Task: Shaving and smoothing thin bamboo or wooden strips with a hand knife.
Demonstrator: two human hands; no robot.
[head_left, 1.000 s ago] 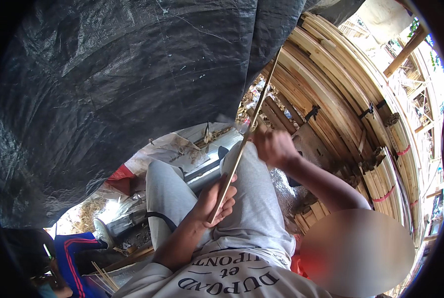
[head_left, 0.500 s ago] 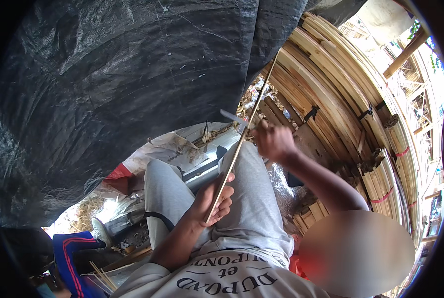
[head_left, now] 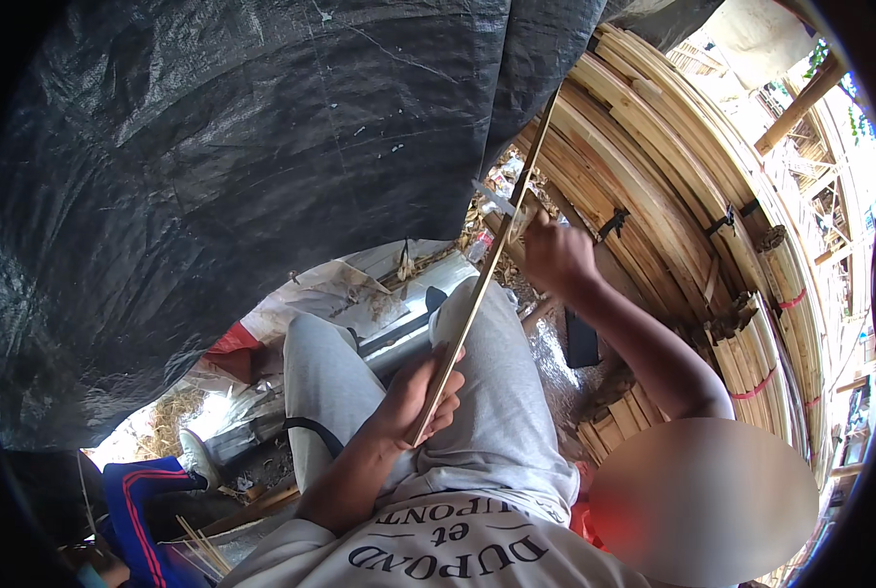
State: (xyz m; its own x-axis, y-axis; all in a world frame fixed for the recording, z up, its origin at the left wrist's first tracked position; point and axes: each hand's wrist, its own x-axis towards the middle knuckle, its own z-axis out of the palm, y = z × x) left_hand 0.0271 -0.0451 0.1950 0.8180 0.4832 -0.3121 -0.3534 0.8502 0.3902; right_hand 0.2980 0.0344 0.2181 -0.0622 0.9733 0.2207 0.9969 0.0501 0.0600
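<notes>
A long thin wooden strip (head_left: 474, 317), likely bamboo, slants from my lap up toward the far right. My left hand (head_left: 424, 400) is closed round its near end, above my thigh. Farther along the strip, my right hand (head_left: 559, 257) is closed on a knife. The knife's pale blade (head_left: 495, 199) crosses the strip and appears to touch it. A light curl or shaving shows beside the blade. The knife's handle is hidden inside my right fist.
A black tarp (head_left: 262, 176) hangs along the left and far side. Stacked bundles of wooden slats (head_left: 644, 167) fill the right. A dark flat object (head_left: 582, 340) lies beside my right knee. At the lower left is another person's blue trouser leg (head_left: 139, 510).
My right hand and the knife have moved farther away along the strip and slightly right. My left hand keeps its hold with hardly any movement.
</notes>
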